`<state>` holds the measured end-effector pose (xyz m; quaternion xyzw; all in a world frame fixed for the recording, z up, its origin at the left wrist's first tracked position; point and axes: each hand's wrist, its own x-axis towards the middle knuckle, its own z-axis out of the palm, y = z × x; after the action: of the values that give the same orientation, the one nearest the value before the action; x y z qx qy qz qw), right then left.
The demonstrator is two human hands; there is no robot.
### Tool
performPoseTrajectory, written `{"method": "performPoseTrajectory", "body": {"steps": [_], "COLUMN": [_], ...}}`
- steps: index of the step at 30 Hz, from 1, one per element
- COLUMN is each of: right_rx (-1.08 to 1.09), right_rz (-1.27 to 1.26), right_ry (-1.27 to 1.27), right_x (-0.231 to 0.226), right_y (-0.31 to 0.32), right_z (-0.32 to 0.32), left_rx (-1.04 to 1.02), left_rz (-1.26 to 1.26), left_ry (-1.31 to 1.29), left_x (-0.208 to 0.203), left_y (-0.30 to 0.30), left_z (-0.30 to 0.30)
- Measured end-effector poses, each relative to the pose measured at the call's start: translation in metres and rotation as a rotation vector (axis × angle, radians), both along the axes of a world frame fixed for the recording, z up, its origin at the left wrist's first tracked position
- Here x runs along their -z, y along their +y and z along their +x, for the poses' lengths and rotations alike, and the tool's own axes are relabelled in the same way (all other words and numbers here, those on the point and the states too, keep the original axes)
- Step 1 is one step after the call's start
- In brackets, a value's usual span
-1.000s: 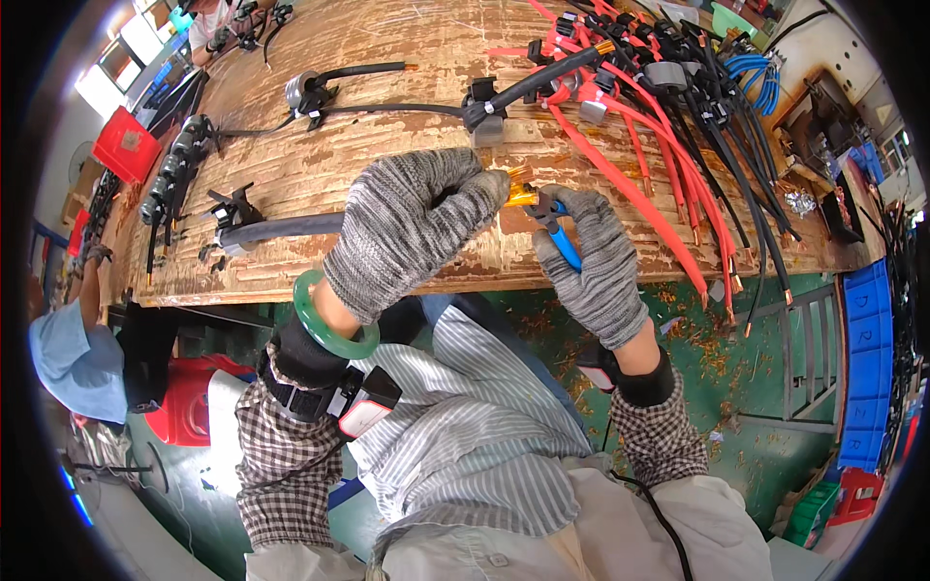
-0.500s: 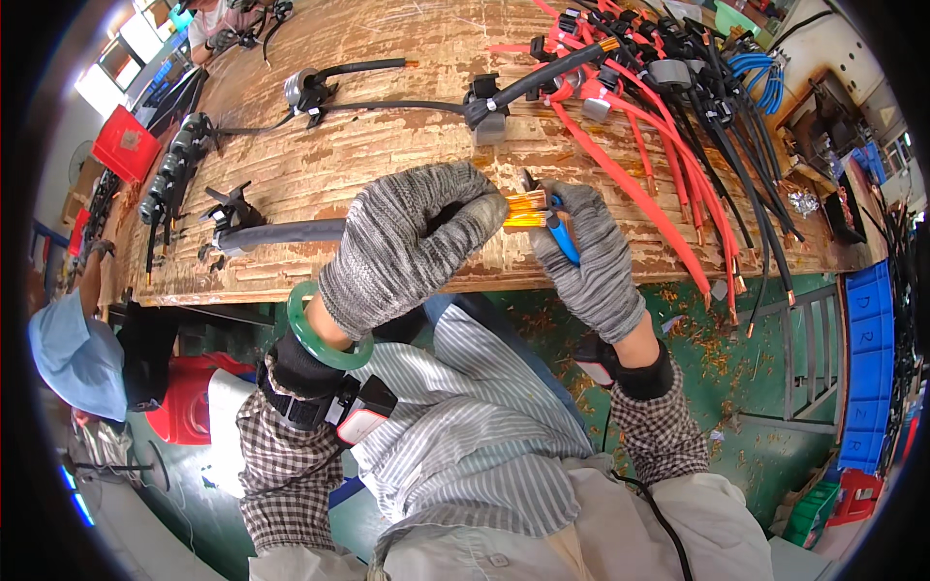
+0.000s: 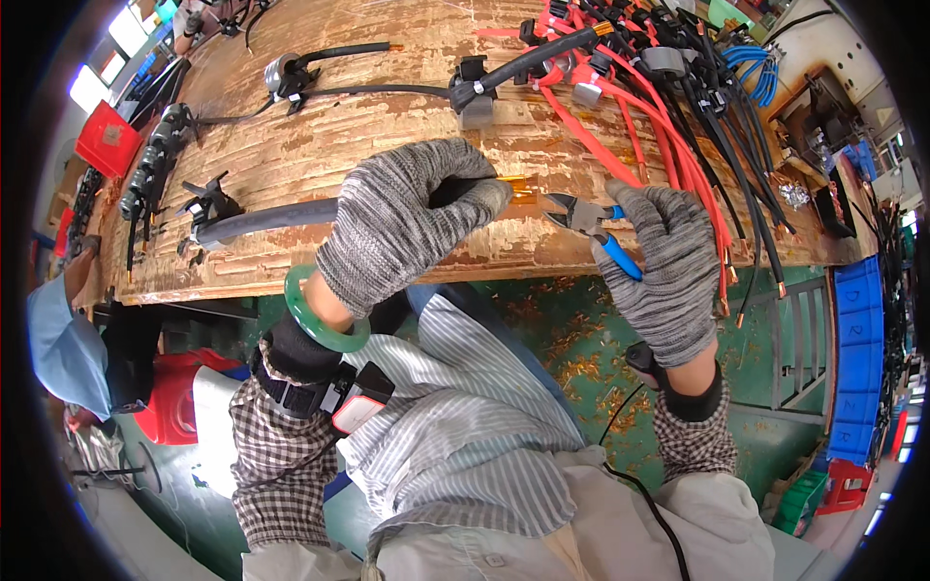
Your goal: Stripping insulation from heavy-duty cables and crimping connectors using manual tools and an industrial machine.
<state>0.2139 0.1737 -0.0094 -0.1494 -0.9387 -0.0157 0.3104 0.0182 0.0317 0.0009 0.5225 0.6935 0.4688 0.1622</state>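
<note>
Over table edge (image 3: 504,270) — left hand (image 3: 399,223) clasping cable (image 3: 276,217) | right hand (image 3: 670,266) clasping cutters (image 3: 586,216) | gap between

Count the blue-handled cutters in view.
1: blue-handled cutters, in the right hand, jaws parted toward the left hand. More could be hidden under the cable pile.

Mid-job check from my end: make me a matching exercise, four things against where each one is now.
1. Cutters
2. Thick black cable at the table's left front
3. Green bangle
4. Red cables

A. On the table's right side, among black cables
B. Held in the left hand
C. Held in the right hand
D. Around the left wrist

Pairs: 1-C, 2-B, 3-D, 4-A
</note>
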Motion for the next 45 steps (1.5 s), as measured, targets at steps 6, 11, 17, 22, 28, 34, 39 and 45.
{"method": "performPoseTrajectory", "body": {"steps": [6, 11, 17, 22, 28, 34, 39, 45], "right_rx": [-0.007, 0.012, 0.029, 0.063, -0.011, -0.061, -0.214, -0.189], "right_rz": [0.053, 0.070, 0.091, 0.095, 0.120, -0.076, -0.468, -0.311], "right_ry": [-0.092, -0.142, -0.193, -0.261, -0.217, -0.081, -0.034, -0.038], "right_x": [-0.011, -0.014, -0.018, -0.019, -0.004, 0.017, 0.036, 0.026], "right_y": [0.001, 0.000, -0.002, -0.006, -0.012, -0.006, -0.005, 0.002], "right_z": [0.000, 0.000, 0.000, 0.000, -0.006, -0.037, -0.046, -0.038], "left_rx": [-0.013, -0.001, -0.007, 0.003, 0.114, 0.230, 0.255, 0.374], "left_rz": [-0.001, -0.015, -0.012, -0.045, -0.065, -0.036, -0.102, -0.233], "left_ry": [0.044, 0.070, 0.116, 0.095, -0.133, -0.206, -0.110, -0.150], "left_x": [0.005, 0.004, 0.003, 0.003, -0.011, -0.014, -0.018, -0.027], "left_y": [0.002, 0.003, 0.003, 0.004, 0.006, -0.001, -0.007, -0.016], "left_z": [-0.001, 0.000, 0.001, -0.002, -0.012, -0.017, -0.019, -0.016]}}
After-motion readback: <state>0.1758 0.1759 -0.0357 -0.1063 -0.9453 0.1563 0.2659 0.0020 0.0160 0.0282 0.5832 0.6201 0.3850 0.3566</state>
